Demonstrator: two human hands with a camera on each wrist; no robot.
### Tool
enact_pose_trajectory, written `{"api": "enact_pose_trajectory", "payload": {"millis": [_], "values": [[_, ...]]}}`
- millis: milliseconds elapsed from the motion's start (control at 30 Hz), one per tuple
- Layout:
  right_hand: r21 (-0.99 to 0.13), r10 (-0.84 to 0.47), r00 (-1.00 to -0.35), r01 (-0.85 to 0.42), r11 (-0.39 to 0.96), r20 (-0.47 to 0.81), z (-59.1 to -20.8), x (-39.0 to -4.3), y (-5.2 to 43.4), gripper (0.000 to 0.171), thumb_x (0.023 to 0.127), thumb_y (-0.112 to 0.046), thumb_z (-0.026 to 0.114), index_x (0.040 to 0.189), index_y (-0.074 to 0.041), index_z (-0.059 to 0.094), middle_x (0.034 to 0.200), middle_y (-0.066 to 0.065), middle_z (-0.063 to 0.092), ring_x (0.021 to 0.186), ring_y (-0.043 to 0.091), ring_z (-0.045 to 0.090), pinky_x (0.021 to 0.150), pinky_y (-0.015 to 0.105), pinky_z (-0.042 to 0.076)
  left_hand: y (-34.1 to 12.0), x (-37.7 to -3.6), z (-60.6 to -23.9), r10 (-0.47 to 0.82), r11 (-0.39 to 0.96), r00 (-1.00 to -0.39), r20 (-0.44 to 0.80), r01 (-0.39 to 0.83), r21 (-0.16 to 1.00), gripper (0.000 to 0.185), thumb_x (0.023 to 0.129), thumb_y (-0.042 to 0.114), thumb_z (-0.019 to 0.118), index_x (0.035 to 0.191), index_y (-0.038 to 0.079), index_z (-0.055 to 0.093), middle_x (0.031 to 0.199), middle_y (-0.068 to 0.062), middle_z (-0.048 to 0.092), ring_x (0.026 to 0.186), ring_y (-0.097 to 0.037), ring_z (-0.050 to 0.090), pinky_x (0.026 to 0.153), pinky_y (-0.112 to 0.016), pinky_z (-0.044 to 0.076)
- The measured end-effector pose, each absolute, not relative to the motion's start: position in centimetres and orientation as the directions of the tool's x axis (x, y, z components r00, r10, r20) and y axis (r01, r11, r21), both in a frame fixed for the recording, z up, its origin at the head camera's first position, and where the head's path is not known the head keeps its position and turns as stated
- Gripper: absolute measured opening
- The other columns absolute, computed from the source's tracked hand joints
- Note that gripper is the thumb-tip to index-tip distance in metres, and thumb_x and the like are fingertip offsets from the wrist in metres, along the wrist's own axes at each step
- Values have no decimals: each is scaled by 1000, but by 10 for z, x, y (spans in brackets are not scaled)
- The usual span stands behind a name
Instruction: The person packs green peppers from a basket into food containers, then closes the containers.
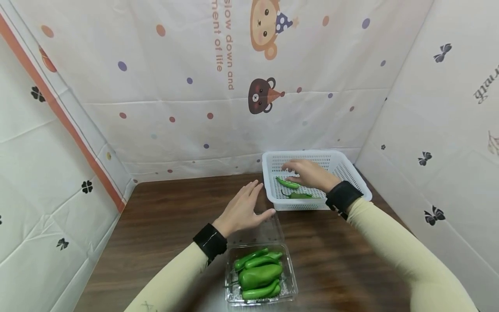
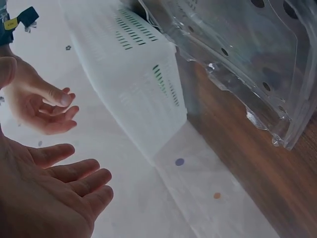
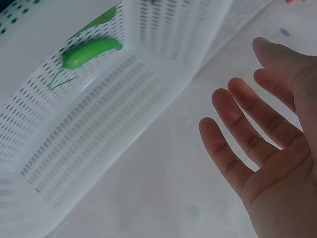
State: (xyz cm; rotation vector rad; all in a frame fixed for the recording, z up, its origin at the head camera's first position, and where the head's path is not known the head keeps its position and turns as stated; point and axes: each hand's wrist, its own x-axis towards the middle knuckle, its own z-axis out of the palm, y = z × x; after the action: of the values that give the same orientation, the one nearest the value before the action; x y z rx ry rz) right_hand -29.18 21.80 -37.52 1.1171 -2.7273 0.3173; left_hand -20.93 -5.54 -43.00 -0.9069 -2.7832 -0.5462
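A white slotted basket (image 1: 273,197) stands at the back right of the wooden table, with two green peppers (image 1: 287,183) lying in it. My right hand (image 1: 306,172) hovers over the basket, fingers straight and empty, just above the peppers; one pepper (image 3: 89,52) shows in the right wrist view. My left hand (image 1: 243,209) hangs open above the raised lid of a clear plastic box (image 1: 290,291). Several green peppers (image 1: 259,275) fill that box near the table's front edge. Both palms (image 2: 54,198) (image 3: 267,148) appear bare.
Patterned white sheets wall in the table at the back and on both sides. The dark wooden table top (image 1: 163,225) spreads left of the box and basket. The box's clear lid (image 2: 247,54) stands open toward the basket (image 2: 138,74).
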Motion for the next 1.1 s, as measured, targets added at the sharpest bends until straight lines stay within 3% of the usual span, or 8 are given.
{"api": "enact_pose_trajectory", "payload": {"millis": [300,500,867,1100], "values": [[-150,-665,-731,-683,715,154,-384,-315,222,37,92,-12,79,125,-3,68,117,15,71,105,32,68,87,48,59,-49,-226,-435,513,739,-804,301,592,322,83,98,54,64,153,-3,41,158,-25,39,149,-35,35,121,-49,34],[-163,-660,-747,-663,730,84,-391,-332,227,37,93,-13,78,126,0,67,119,18,70,110,37,67,90,50,57,-42,-234,-437,499,734,-826,261,563,380,80,99,52,64,153,-2,40,161,-24,34,150,-34,33,112,-48,46],[-141,-637,-770,-628,765,-24,-403,-351,233,31,90,-11,80,118,-1,71,108,16,70,103,37,67,85,49,58,-30,-247,-439,534,714,-801,270,598,365,76,98,52,64,149,-2,46,157,-26,40,148,-35,37,115,-48,43],[-66,-631,-769,-628,775,-101,-410,-365,230,26,89,-11,81,112,-2,75,109,18,72,99,31,66,85,46,58,-31,-251,-438,547,715,-794,264,608,346,73,98,53,63,148,2,48,158,-23,41,146,-33,40,117,-46,41]]}}
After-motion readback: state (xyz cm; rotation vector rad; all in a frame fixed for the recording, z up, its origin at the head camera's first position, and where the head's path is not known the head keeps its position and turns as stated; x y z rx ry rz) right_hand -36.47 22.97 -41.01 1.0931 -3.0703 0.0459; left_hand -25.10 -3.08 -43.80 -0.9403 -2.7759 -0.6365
